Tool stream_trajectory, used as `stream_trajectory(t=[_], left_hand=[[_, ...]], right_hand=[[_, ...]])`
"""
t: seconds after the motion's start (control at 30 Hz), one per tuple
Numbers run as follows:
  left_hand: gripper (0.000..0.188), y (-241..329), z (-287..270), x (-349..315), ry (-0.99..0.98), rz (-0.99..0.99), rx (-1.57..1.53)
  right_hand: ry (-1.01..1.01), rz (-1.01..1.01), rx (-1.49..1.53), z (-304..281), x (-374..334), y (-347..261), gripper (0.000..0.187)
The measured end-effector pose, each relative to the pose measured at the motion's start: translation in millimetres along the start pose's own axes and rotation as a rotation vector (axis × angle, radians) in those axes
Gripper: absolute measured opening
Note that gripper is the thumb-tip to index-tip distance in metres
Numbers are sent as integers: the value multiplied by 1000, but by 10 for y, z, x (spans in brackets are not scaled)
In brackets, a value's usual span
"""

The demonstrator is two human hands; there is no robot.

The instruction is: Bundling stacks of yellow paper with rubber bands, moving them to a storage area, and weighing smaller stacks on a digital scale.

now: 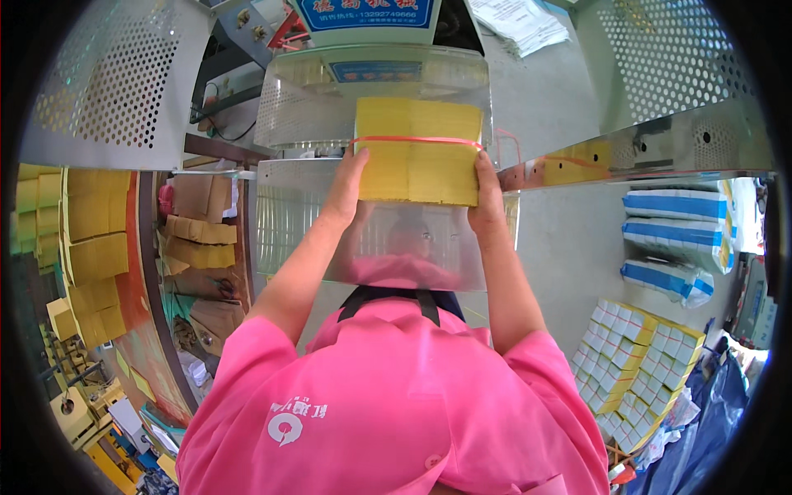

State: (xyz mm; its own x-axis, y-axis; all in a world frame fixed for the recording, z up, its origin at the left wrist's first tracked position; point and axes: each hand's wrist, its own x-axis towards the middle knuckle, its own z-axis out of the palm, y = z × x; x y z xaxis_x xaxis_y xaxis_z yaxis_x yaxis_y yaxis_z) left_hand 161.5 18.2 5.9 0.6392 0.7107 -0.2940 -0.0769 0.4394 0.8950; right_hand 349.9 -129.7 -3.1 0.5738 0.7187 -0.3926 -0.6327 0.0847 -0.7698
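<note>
Two hands grip a banded yellow paper stack (pixel 420 177) by its opposite sides above a shiny metal worktop (pixel 404 235).
The left hand (pixel 346 180) holds the stack's left side and the right hand (pixel 487 191) its right, thumbs showing and the other fingers mostly hidden; a red band (pixel 417 139) crosses the stack, and whether it touches the metal cannot be told, while blue-and-white plastic-wrapped packs (pixel 672 231) and white banded bundles (pixel 631 346) lie well apart at right.
</note>
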Motion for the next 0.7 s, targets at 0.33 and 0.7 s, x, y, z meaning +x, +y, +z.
stream_trajectory(t=[0.33,0.7], left_hand=[[54,-105,146,63,75,8,8],[53,-1,75,-156,111,24,45]], right_hand=[[-13,39,-36,-240,107,91,58],[-45,-105,-155,-146,-19,74,56]])
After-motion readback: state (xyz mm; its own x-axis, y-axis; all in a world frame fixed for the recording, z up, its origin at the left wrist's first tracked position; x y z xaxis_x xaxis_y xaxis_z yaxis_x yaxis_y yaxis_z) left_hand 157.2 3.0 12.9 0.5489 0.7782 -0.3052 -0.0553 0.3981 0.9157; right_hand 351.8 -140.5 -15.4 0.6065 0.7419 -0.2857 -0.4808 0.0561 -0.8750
